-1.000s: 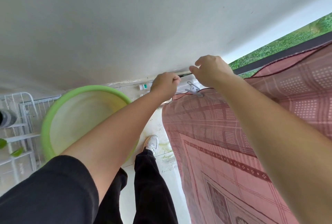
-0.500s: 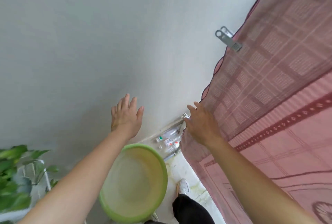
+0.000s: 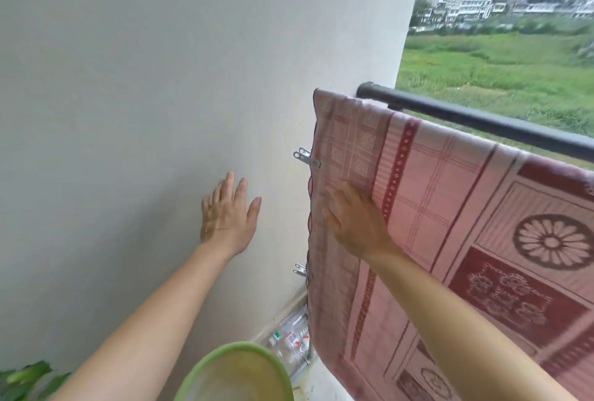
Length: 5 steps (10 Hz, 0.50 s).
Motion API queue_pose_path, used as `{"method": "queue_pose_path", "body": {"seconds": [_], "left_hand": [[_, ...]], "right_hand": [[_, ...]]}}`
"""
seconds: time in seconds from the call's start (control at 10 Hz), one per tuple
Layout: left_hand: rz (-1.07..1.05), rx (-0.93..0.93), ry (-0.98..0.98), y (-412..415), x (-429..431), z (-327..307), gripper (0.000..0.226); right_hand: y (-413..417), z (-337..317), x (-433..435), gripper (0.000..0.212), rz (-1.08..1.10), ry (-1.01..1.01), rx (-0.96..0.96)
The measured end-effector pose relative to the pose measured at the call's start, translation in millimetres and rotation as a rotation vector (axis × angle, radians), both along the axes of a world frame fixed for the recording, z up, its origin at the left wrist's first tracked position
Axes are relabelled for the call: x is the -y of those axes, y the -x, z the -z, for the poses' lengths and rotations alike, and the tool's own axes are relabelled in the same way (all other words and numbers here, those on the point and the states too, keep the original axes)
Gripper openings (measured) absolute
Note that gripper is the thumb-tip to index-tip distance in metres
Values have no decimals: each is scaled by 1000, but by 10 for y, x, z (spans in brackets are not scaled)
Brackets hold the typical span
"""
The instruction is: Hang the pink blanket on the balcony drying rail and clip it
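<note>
Raised since half a second back: both hands higher against wall and cloth, with the dark rail and the green fields beyond now in sight. Fingers [image 3: 345, 198] of the right hand [image 3: 356, 224] spread apart and laid flat on the pink blanket [image 3: 450, 208], holding nothing, just inside its scalloped left edge. Left hand [image 3: 228, 217] open too, fingers splayed, empty, hovering before the white wall [image 3: 144, 79], apart from the cloth.

Draped over the balcony rail [image 3: 482, 118], hanging down the inner face, top corner just beside the wall. Two metal clips already biting the side edge: upper clip [image 3: 307, 159] above the right hand, lower clip [image 3: 302, 270] below it (both jutting toward the wall). Green basin [image 3: 234, 368] low in the foreground, a few plastic bottles [image 3: 289, 339] on the floor at the wall's foot.

Likely smoothing and checking now. Best done with a flat palm stroked downward and outward, away from the clipped edge, so as not to drag cloth out of the clips. Worth pressing each clip for a full bite through both layers, if indeed there are two (not clear from here). Worth checking the top corner for square seating on the rail, lest wind lift it.
</note>
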<state>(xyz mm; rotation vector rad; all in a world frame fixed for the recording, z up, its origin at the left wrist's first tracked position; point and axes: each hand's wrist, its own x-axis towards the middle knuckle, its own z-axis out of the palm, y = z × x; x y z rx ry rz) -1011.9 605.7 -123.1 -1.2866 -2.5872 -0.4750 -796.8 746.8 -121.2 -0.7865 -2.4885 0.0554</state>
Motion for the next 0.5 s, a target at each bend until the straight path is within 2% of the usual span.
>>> {"method": "queue_pose_path", "body": {"seconds": [0.1,0.2,0.3,0.4,0.5], "left_hand": [[16,-42,-37,-181,-95,-289,59],[52,-79,-92,-413,-304,-603,59],[98,-50,-165,-761,-544,-877,59],[220,-41,-204,-1117,-781,-1040,62],[324,-34,-192,-1396,-991,-1206,73]], "right_hand": [[-267,-499,65,35,-106,-95,-210],[-609,-1071,119,43,-120,-218,-329],[-1025,-1678,234,45,-194,-263,-510],[-1430,-2168,493,40,-441,-308,-776],[-2106,-2778,406,34,-546,-415,-855]]}}
